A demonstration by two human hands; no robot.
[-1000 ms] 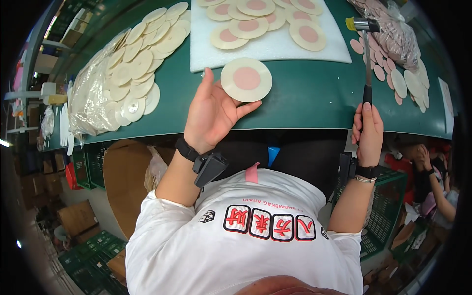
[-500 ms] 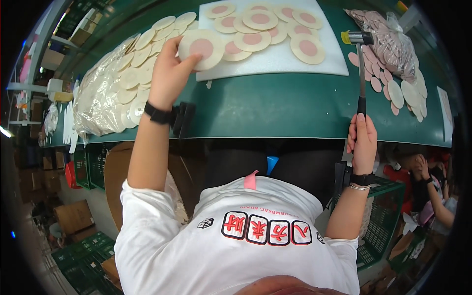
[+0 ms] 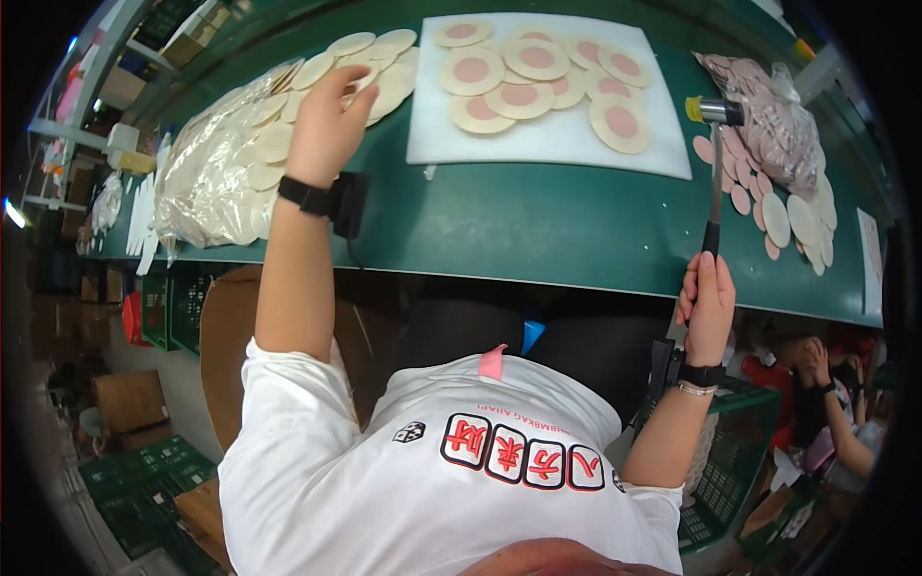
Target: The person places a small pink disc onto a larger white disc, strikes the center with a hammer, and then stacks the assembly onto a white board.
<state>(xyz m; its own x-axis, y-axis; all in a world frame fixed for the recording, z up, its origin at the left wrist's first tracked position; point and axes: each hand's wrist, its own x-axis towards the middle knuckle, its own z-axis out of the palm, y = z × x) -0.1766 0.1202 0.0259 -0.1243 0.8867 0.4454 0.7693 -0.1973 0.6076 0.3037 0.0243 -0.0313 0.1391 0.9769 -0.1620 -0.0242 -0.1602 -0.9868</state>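
Observation:
My left hand (image 3: 329, 127) is over the edge of a pile of round cream discs (image 3: 394, 91). Its thumb and fingers are curved but apart, and I make out no disc held between them. My right hand (image 3: 709, 293) is closed around the black handle of a hammer (image 3: 715, 182), held upright with its yellow-and-black head at the far end. Between the hands, a white foam board (image 3: 432, 152) carries several overlapping cream discs with pink centres (image 3: 519, 96).
A clear plastic bag (image 3: 206, 197) of cream discs lies at the left on the green table (image 3: 538, 216). At the right are a bag of pink discs (image 3: 778, 144) and loose cream ovals (image 3: 776, 219). A green crate (image 3: 715, 494) stands below; another person's hands (image 3: 816, 365) show beyond.
The pink-centred disc has left my left hand, which has moved to the cream pile. My right hand keeps the hammer. The whole view has shifted slightly.

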